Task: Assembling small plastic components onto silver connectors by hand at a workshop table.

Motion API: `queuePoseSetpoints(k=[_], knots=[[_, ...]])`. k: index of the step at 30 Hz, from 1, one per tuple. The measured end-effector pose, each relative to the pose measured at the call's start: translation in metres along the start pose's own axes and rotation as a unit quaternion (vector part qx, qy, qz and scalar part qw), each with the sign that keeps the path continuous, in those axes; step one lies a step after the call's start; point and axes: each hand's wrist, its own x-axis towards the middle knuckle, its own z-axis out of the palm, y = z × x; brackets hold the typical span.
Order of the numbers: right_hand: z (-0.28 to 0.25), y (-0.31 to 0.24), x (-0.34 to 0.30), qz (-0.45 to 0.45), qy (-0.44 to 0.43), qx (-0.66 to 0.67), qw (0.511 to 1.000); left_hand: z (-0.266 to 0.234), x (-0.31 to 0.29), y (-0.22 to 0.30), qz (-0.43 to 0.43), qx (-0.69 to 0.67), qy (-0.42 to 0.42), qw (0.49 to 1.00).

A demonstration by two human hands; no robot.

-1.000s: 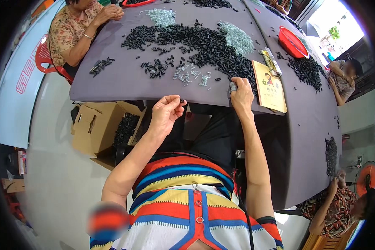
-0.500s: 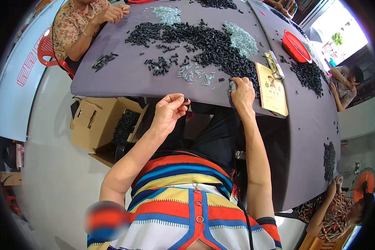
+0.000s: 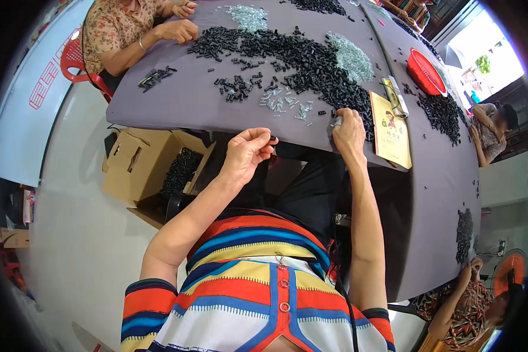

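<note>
My left hand [image 3: 247, 154] is raised just off the table's front edge, thumb and fingers pinching a small black plastic piece [image 3: 273, 138]. At the edge, my right hand [image 3: 350, 136] rests with curled fingers beside the big heap of black plastic pieces [image 3: 311, 67]. Something grey [image 3: 338, 121] shows at its fingertips; whether it holds a piece is hidden. Between the hands and the heap lie loose small metal springs [image 3: 276, 102], with a smaller cluster of black pieces [image 3: 233, 89] to their left.
A yellow booklet [image 3: 390, 132] lies right of my right hand, with a glasses-like item [image 3: 395, 97] above it. Farther off are a pile of springs [image 3: 351, 57] and a red basket [image 3: 426, 71]. A cardboard box [image 3: 141, 164] of black pieces stands below left. Other people sit around the table.
The whole view has shifted slightly, moving the table and heaps to the right in the picture. Both my hands keep nearly the same pose. The person at far left has lowered a hand toward the heap.
</note>
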Motion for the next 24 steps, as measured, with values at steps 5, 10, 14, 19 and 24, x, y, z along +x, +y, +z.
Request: queuePoseSetpoints(k=[5,10,14,19,24], knots=[[-0.004,-0.009,0.000,0.016,-0.002,0.023,1.000,0.000,-0.001,0.000,-0.004,0.008,0.003,1.000],[-0.001,-0.006,0.006,0.004,-0.024,-0.023,0.999,0.002,0.001,-0.002,-0.002,0.011,0.004,1.000],[0.002,-0.008,0.005,0.002,-0.027,-0.025,0.999,0.001,0.000,0.000,0.003,0.002,0.001,1.000],[-0.002,-0.014,-0.011,-0.004,-0.026,0.010,1.000,0.002,-0.002,0.001,0.008,-0.012,0.014,1.000],[-0.008,-0.014,-0.005,0.031,-0.061,0.012,0.998,0.003,-0.002,0.000,0.004,-0.015,0.016,1.000]])
